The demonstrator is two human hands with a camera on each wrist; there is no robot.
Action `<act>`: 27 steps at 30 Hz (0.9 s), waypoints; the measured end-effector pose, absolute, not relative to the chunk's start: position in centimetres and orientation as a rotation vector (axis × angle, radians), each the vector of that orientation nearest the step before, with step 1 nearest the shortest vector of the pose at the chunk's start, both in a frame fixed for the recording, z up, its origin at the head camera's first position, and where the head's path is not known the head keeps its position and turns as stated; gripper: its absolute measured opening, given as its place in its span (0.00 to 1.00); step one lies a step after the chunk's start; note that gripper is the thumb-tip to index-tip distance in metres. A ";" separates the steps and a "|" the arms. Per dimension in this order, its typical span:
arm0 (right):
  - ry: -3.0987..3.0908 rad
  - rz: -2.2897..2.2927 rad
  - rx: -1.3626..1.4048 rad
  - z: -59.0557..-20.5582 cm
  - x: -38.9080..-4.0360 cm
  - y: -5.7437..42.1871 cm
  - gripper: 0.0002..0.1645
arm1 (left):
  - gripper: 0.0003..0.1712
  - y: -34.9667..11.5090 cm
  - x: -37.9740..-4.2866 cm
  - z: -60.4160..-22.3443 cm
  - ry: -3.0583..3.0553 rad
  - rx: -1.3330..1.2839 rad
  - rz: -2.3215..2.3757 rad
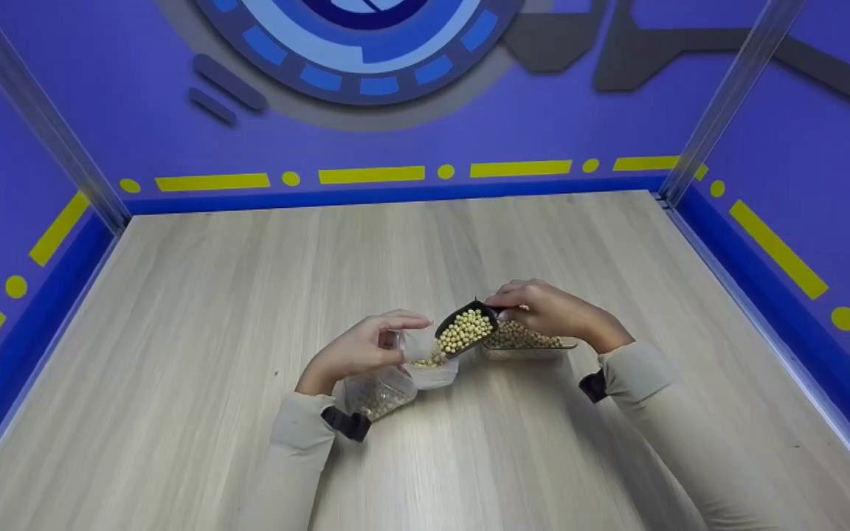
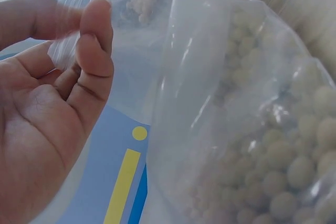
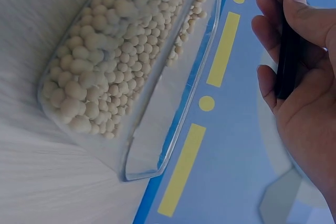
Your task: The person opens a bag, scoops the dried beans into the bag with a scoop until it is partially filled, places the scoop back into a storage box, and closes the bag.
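Note:
My left hand [image 1: 355, 346] pinches the upper edge of a clear plastic bag [image 1: 381, 391]. In the left wrist view, that hand [image 2: 58, 93] has thumb and fingers together on the plastic, and pale round beans [image 2: 283, 166] lie inside the bag. My right hand [image 1: 543, 306] grips a black scoop, its handle [image 3: 289, 56] lying across the curled fingers in the right wrist view. The scoop [image 1: 465, 328], heaped with beans, tilts down to the left over the bag's mouth, and some beans lie just below its lip.
A clear rectangular container [image 3: 157, 150] of the same beans stands on the wooden table [image 1: 248, 280] under my right hand. Blue-purple panels with yellow marks [image 1: 371, 175] enclose the table at the back and both sides.

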State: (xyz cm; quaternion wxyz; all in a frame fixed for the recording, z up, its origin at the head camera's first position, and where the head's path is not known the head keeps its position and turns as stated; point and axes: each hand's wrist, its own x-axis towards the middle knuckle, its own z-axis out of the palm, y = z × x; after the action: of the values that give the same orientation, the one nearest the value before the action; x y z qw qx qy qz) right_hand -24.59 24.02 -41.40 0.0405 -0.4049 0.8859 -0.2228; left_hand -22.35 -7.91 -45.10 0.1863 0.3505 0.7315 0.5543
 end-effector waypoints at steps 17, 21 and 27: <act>2.736 -0.619 -1.306 -40.7 -24.3 23.8 0.19 | 0.31 -8.0 -22.4 -45.1 2.018 0.997 1.576; 2.737 -0.607 -1.293 -40.5 -24.3 23.7 0.19 | 0.31 -8.0 -22.3 -45.0 2.029 0.991 1.575; 2.756 -0.554 -1.303 -40.3 -24.3 23.6 0.19 | 0.31 -8.1 -22.2 -45.0 2.059 0.981 1.555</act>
State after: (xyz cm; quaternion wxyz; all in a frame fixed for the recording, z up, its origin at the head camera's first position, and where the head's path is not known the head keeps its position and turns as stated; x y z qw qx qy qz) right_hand -24.35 23.58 -40.34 0.0216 -0.4204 0.8893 -0.1789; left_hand -22.24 -8.08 -45.03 0.1896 0.3488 0.7323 0.5532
